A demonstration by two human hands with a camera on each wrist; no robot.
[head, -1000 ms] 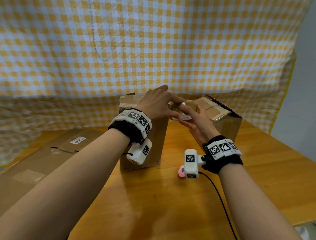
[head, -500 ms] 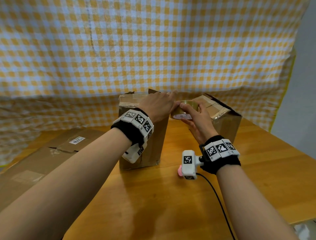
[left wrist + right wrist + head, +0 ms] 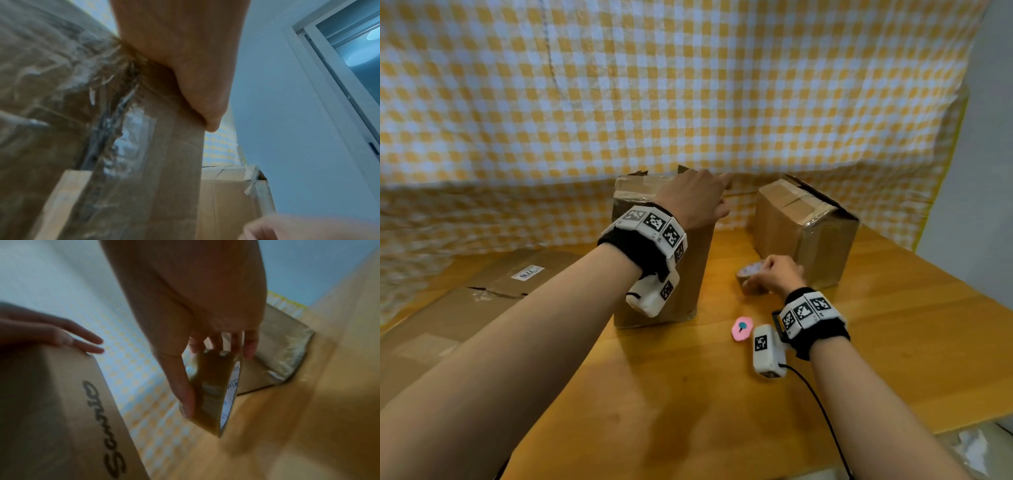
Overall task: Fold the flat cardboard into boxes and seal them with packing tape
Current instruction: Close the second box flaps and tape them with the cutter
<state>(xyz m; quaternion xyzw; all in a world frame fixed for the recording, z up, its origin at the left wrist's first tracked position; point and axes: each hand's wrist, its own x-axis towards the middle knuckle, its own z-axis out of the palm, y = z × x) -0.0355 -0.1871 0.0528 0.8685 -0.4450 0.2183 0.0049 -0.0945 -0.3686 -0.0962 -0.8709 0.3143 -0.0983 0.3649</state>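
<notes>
Head view shows our left hand lying flat on top of the tall box, fingers out straight and holding nothing, and we think it sits there to keep the box from tipping. Our right hand is low by the table, thumb and fingers curled round the tape roll, maybe to put it down. The roll sits between the tall box and the taped box, and flat cardboard waits on the left
</notes>
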